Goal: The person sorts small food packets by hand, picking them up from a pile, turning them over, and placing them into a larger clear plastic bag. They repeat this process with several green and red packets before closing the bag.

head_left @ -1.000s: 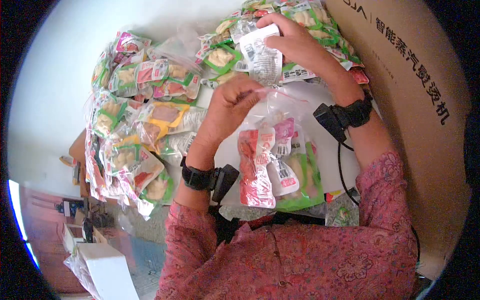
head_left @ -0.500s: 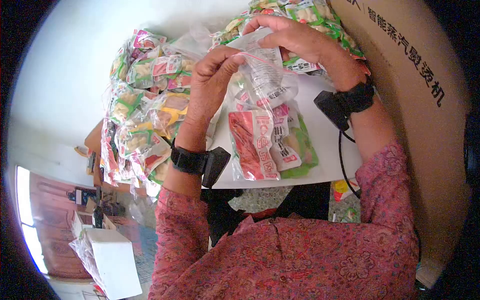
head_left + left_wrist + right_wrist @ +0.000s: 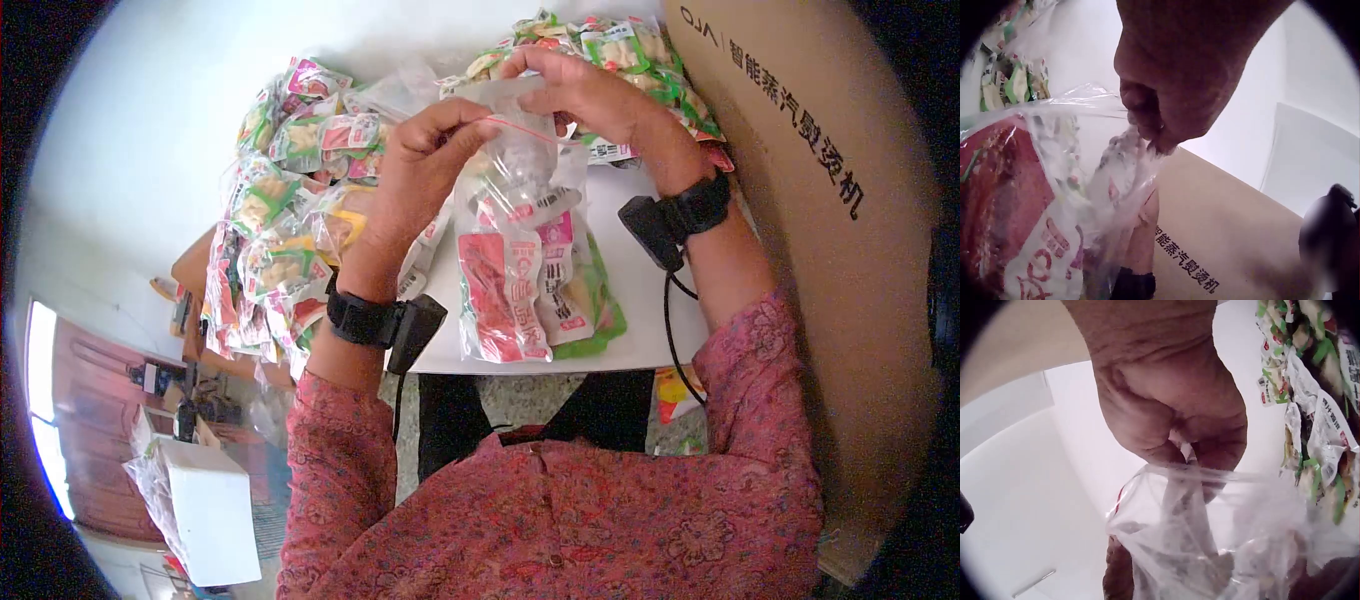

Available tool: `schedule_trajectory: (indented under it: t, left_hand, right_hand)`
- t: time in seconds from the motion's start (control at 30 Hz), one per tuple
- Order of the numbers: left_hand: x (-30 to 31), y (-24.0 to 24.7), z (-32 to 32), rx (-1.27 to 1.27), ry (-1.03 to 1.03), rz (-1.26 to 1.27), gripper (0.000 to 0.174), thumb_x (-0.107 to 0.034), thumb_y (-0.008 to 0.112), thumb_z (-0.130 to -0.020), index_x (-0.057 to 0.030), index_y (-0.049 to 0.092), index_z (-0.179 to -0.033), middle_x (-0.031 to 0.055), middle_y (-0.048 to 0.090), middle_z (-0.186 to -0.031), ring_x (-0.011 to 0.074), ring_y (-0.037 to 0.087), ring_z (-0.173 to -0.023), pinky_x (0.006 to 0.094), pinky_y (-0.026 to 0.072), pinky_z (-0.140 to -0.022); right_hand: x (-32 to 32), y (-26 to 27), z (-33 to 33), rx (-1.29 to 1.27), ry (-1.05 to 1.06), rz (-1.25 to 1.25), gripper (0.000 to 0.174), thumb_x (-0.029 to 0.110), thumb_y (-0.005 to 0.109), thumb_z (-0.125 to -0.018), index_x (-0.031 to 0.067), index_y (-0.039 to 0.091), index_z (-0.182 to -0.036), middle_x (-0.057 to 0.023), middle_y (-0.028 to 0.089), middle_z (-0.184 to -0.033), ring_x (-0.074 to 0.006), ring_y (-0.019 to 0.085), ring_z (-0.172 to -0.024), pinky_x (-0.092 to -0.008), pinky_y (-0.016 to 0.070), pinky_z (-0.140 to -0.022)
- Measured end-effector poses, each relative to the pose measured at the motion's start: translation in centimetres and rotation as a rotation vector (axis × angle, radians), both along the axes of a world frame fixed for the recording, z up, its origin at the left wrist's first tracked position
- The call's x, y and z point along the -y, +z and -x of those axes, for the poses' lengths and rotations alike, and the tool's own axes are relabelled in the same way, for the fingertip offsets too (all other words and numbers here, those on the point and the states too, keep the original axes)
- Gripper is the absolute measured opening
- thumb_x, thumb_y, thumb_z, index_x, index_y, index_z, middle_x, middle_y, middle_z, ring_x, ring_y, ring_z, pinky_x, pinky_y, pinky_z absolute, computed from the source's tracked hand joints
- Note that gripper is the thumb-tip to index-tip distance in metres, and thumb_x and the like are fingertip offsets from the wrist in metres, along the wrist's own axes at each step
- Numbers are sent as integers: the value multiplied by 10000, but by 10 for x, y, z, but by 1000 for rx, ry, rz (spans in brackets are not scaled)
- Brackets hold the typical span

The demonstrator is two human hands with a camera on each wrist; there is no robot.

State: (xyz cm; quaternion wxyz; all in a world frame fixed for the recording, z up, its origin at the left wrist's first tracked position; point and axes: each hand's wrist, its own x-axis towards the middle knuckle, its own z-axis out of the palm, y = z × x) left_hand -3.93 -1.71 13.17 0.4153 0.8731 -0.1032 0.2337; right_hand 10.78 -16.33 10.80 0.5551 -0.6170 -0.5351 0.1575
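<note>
A clear zip bag with a red seal line hangs upright in front of me over the white table. My left hand pinches its rim between thumb and fingers. Inside lie a red-and-white meat packet, a purple-and-white packet and a green packet. My right hand pinches the top of a pale snack packet, its lower part down in the bag's mouth. In the right wrist view, the right hand is above the clear film, fingertips around the packet's edge.
Heaps of similar snack packets lie at the left and back right of the white table. A tall cardboard box stands along the right side. A white box stands at lower left.
My right hand has brought the pale packet from above the bag down into its mouth. The left hand has lifted the bag's rim and drawn the bag slightly away from me.
</note>
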Motion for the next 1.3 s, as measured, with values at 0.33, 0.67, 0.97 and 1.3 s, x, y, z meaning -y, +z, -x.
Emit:
schedule_trajectory:
  t: [0.33, 0.67, 0.97, 1.3]
  left_hand:
    - [-1, -8, -1, 128, -104, 109, 77, -68, 576, -800, 8, 574, -786, 14, 531, -727, 68, 471, -685, 195, 387, -621]
    - [-3, -24, -24, 222, -20, 37, 130, -118, 584, -796, 3, 565, -754, 12, 535, -646, 78, 468, -614, 220, 393, -561]
    - [-1, -24, -14, 101, -27, 83, 154, -135, 547, -825, -18, 584, -732, -33, 508, -635, 51, 428, -601, 194, 354, -555]
    - [-18, -72, -41, -275, -308, 446, 131, -134, 531, -834, -36, 559, -753, -55, 463, -659, 31, 417, -618, 184, 354, -560]
  right_hand:
    - [-10, -10, 13, 175, 334, 179, 256, 254, 589, -744, 76, 548, -924, 3, 532, -751, -90, 489, -696, -258, 414, -574]
    - [-13, -14, 18, 194, 648, 420, 280, 268, 670, -692, 17, 568, -762, -27, 555, -696, -104, 509, -644, -255, 427, -556]
    - [-20, -19, 21, 127, 613, 624, 361, 328, 633, -735, -4, 593, -869, -51, 576, -750, -124, 541, -680, -246, 442, -587]
    - [6, 1, -17, 39, -122, 296, 234, 227, 495, -828, 17, 575, -890, -47, 603, -729, -89, 558, -622, -214, 448, -529]
